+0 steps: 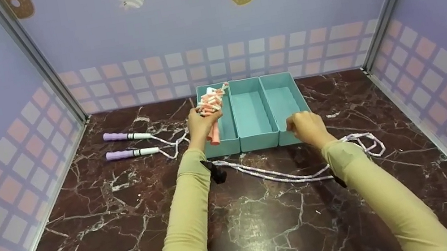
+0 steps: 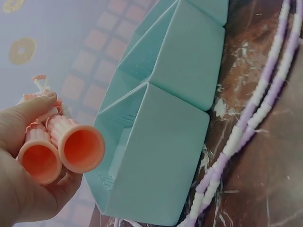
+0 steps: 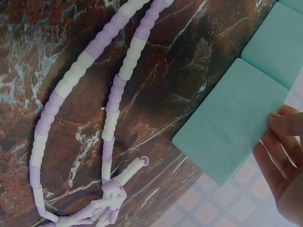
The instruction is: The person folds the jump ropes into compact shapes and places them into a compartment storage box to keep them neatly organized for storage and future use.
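My left hand [image 1: 201, 124] grips a folded jump rope [image 1: 211, 100] with orange and white beads. It is held over the left compartment of a teal storage box [image 1: 259, 141]. In the left wrist view, the rope's two orange handles [image 2: 81, 147] point at the camera, with thumb and fingers wrapped around the bundle. My right hand [image 1: 308, 127] is at the front right corner of the box. The right wrist view has its thumb at the rim of the end compartment [image 3: 222, 127], the other fingers bent on the far side of that rim.
A second jump rope with purple and white beads [image 1: 277, 176] lies across the table in front of the box. Its two purple handles [image 1: 119, 154] rest at the left, and a knotted loop [image 3: 111, 194] lies on the right. Patterned walls [image 1: 206, 19] enclose the table.
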`<state>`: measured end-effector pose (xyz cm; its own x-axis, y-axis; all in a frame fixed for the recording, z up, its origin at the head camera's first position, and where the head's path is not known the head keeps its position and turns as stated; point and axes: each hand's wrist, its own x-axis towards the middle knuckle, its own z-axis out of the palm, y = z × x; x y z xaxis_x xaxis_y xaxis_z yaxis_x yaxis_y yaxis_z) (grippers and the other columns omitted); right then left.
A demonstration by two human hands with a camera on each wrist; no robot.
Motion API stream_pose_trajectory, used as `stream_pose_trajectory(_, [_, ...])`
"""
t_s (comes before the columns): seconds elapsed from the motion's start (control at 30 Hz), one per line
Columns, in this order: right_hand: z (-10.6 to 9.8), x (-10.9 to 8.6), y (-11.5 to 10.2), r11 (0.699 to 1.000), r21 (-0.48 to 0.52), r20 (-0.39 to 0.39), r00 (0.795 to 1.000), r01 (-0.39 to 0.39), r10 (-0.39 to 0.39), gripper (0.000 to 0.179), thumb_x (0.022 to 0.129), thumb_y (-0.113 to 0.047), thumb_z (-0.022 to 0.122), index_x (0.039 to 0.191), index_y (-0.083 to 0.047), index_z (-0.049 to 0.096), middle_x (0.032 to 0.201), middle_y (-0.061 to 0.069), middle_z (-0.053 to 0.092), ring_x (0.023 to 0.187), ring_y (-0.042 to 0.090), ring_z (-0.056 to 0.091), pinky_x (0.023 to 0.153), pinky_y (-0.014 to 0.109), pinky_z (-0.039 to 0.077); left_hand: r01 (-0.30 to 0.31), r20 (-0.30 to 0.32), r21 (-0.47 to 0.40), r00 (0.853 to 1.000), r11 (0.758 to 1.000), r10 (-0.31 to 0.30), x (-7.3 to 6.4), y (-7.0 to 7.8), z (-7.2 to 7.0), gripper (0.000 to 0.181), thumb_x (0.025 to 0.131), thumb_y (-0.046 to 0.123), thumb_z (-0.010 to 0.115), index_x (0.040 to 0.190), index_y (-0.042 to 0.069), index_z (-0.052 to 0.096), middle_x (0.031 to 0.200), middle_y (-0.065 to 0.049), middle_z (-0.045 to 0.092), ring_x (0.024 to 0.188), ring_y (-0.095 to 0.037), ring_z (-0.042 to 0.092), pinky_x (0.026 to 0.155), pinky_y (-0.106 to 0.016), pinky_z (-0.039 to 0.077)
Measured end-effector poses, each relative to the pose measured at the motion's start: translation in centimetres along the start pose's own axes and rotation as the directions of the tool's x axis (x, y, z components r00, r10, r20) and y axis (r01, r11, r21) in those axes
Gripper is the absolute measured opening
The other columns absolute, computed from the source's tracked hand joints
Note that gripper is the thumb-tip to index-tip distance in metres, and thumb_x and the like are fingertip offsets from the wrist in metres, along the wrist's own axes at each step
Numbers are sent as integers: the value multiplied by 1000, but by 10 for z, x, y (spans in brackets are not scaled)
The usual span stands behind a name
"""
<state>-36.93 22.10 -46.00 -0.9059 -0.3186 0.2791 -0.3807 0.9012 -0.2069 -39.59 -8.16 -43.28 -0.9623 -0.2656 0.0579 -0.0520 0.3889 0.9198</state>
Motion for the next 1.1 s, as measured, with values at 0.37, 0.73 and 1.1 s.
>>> stream_pose_trajectory(0.37, [0, -1, 0, 1000, -20, -34, 999, -5, 4, 14, 75, 3, 68, 79, -9, 74, 81, 13, 74, 76, 37, 69, 65, 53, 55, 19, -35, -49, 999, 999, -21, 13, 10, 6, 73, 77, 27, 82, 136, 1, 47, 133, -16, 60, 122, -29, 57, 108, -38, 45])
stream_pose_trajectory(0.73, [5, -1, 1, 1000, -8, -50, 999, -5, 5, 15, 75, 2, 66, 77, -10, 74, 80, 13, 74, 75, 38, 69, 65, 55, 55, -6, -6, -87, 1000, 996, 6, 11, 9, 8, 85, 77, 36, 81, 146, 11, 38, 140, -15, 56, 126, -30, 54, 107, -40, 46])
stream_pose_trajectory(1.1, [6, -3, 1, 1000, -7, -65, 998, 1, -1, 16, 73, 4, 67, 76, -10, 73, 80, 12, 73, 73, 35, 68, 63, 52, 55, -54, 94, 25, 994, 998, 51, 12, 5, -2, 100, 80, 51, 76, 157, 17, 22, 158, -15, 35, 146, -39, 28, 120, -53, 28])
